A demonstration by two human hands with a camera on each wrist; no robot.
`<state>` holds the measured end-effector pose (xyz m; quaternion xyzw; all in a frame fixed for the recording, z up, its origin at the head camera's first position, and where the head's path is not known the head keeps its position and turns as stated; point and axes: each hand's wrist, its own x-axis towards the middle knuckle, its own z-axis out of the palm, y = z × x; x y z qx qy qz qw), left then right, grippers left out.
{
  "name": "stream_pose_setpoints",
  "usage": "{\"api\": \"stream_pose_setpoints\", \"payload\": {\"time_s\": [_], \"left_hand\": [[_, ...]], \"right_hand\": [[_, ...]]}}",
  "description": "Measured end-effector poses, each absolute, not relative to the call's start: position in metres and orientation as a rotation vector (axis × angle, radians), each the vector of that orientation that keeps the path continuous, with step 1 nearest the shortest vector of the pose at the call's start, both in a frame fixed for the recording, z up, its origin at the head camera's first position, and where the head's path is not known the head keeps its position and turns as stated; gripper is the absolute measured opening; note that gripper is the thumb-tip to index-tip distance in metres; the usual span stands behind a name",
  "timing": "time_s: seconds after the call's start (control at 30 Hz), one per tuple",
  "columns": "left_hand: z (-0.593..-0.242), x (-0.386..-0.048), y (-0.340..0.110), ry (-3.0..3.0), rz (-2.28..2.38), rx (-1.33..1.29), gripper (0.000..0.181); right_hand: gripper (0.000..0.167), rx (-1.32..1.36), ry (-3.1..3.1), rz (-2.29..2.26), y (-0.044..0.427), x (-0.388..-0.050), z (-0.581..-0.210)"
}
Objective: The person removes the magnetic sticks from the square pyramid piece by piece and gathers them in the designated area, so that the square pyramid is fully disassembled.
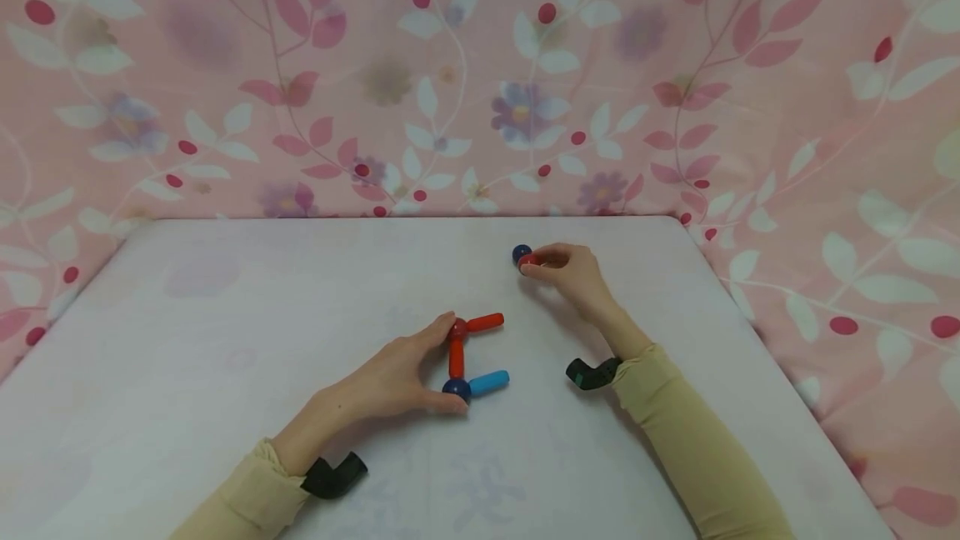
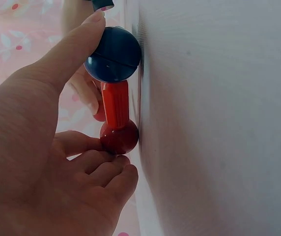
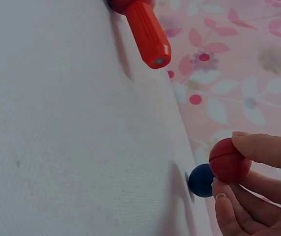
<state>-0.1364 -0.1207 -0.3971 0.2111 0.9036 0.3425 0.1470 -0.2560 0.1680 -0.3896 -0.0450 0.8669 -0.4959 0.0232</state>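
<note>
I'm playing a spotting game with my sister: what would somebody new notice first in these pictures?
Probably the big pink flowery backdrop behind the white table. Next, the bright ball-and-stick shape near the table's middle, with red and light blue sticks, held between the left hand's thumb and fingers. Then, farther back and to the right, the right hand pinches a red ball close by a dark blue ball.
</note>
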Motion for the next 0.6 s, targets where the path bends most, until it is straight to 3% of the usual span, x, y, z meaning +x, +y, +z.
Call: {"api": "stream_pose_setpoints", "payload": {"time_s": [0.6], "left_hand": [[-0.394, -0.138, -0.121, 2.592, 0.977, 0.594, 0.117]], "right_hand": [[0.042, -0.140, 2.782, -1.316, 0.162, -0.258, -0.401]]}}
